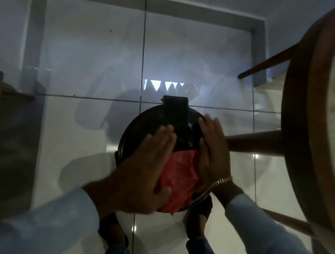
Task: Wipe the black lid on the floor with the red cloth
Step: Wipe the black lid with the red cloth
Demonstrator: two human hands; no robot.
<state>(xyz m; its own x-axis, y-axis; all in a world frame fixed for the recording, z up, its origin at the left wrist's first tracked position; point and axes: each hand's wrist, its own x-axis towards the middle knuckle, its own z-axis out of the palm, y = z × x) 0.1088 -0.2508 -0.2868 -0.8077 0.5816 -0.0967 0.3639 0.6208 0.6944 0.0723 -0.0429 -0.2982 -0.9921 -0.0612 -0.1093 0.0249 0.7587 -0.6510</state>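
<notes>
Head view looks straight down at a glossy tiled floor [83, 129] in dim light. At the centre lies the round black lid [136, 128], flat on the tiles, with a dark rectangular handle [175, 111] reaching toward its 12 o'clock edge. On the lid's 6 o'clock half sits the red cloth [178, 176], crumpled, its lower edge hanging just past the rim.

Left hand [145, 169] comes in from 7 o'clock, palm down, fingers straight and held close together, pointing toward 1 o'clock. It covers the lid's 8 o'clock part and overlaps the cloth's left edge, the thumb resting on the red fabric. Right hand [213, 150] comes in from 5 o'clock, also flat with fingers together, pointing to 12 o'clock; it lies along the cloth's right edge, over the lid's 3 o'clock side. Neither hand pinches anything; the cloth lies between them. A metal bracelet [221, 182] circles the right wrist, and both arms wear pale sleeves.

Two sandalled feet [200, 215] stand at 6 o'clock, just below the lid. A wooden stool [303, 122] fills the 3 o'clock side, one leg reaching close to the right hand.
</notes>
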